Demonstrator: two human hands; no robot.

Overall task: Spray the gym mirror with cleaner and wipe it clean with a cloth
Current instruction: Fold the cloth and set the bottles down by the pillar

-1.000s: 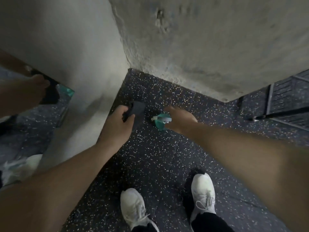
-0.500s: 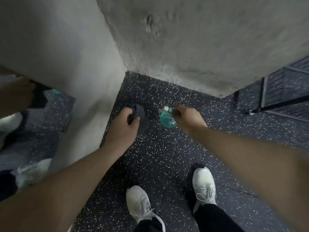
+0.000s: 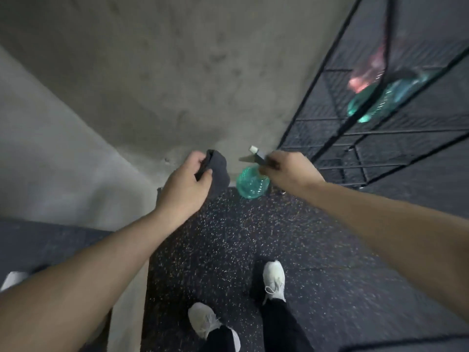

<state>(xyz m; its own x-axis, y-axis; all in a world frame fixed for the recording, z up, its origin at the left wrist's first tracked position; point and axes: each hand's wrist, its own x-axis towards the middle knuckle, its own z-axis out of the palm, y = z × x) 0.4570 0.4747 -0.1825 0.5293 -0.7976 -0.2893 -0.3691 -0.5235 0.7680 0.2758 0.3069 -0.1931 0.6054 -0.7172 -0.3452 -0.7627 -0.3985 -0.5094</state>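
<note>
The right hand (image 3: 289,171) covers the neck of the one teal spray bottle (image 3: 252,182), fingers curled round its trigger head; only the round body and white nozzle tip show. The left hand (image 3: 186,185) pinches one dark grey cloth (image 3: 217,171), partly hidden in the fist, just left of the bottle. At far right a black wire rack (image 3: 355,148) holds blurred teal and pink shapes. Two white sneakers (image 3: 274,279) stand near on speckled floor (image 3: 215,250).

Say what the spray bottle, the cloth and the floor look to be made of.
Spray bottle: likely clear teal plastic; light passes through its ribbed body. Cloth: soft dark grey fabric, matte, bunching in the left hand. Floor: probably rubber gym flooring, black and matte with pale flecks.
</note>
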